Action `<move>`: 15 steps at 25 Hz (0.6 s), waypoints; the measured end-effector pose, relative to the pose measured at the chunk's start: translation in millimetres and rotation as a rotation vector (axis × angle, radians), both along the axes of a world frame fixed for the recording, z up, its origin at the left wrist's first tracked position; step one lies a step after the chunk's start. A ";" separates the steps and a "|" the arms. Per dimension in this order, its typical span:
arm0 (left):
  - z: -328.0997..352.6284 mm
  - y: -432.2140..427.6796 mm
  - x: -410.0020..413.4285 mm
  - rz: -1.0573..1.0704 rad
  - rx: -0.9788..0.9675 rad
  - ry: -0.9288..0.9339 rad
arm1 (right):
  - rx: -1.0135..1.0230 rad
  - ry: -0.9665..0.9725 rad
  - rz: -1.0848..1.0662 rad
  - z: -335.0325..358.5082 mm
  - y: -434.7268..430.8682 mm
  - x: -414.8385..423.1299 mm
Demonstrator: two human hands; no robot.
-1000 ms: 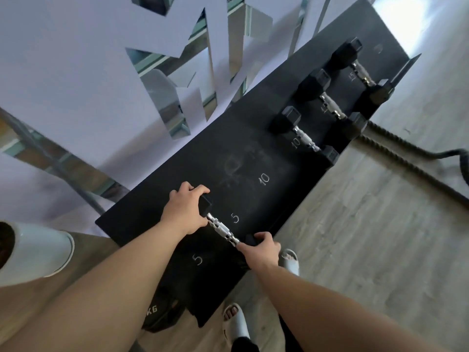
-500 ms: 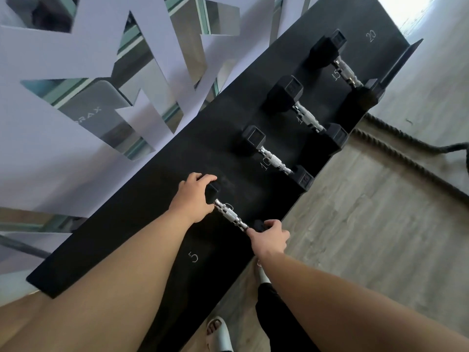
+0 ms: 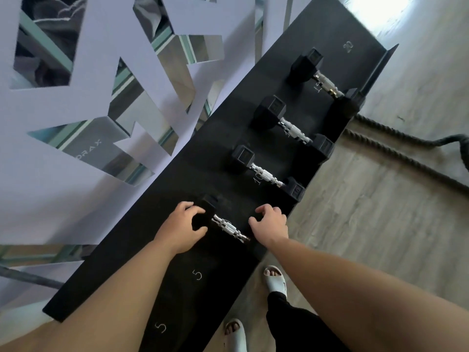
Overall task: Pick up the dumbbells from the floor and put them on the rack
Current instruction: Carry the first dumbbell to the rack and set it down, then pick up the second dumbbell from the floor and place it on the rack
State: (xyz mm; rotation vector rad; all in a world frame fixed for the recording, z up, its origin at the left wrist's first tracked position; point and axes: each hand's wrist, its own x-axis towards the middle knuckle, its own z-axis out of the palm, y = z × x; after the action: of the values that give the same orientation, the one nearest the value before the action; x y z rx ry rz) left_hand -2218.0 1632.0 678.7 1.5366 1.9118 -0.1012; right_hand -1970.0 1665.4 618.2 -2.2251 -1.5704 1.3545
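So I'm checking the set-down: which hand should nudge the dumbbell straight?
Left. The left hand wraps the dumbbell's head; the right hand only rests its fingertips at the other end.

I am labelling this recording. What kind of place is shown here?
Most likely a gym: hex dumbbells lie on a black rack marked with weight numbers, and a thick battle rope lies on the wood floor.
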 end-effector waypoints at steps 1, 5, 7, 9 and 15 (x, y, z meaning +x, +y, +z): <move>4.3 -0.6 -4.0 -0.010 0.001 -0.016 | 0.018 0.028 -0.016 5.2 4.8 5.8; 29.1 -3.5 -15.0 -0.039 0.025 -0.084 | 0.067 0.079 -0.058 42.1 10.0 30.5; 47.1 -10.2 -17.2 -0.070 0.021 -0.098 | 0.082 0.102 -0.086 68.5 -2.6 44.4; 64.2 -18.0 -16.0 -0.126 0.010 -0.108 | 0.090 0.115 -0.125 95.6 -24.1 60.0; 124.0 -35.1 31.8 -0.316 0.098 -0.155 | 0.234 0.113 -0.322 165.4 -113.7 122.6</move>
State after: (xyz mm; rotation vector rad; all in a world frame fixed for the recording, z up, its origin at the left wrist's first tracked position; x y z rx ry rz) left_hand -2186.2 1596.9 802.7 1.8474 1.5640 -0.0250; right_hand -1847.4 1551.6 783.7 -2.1051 -1.1991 1.1208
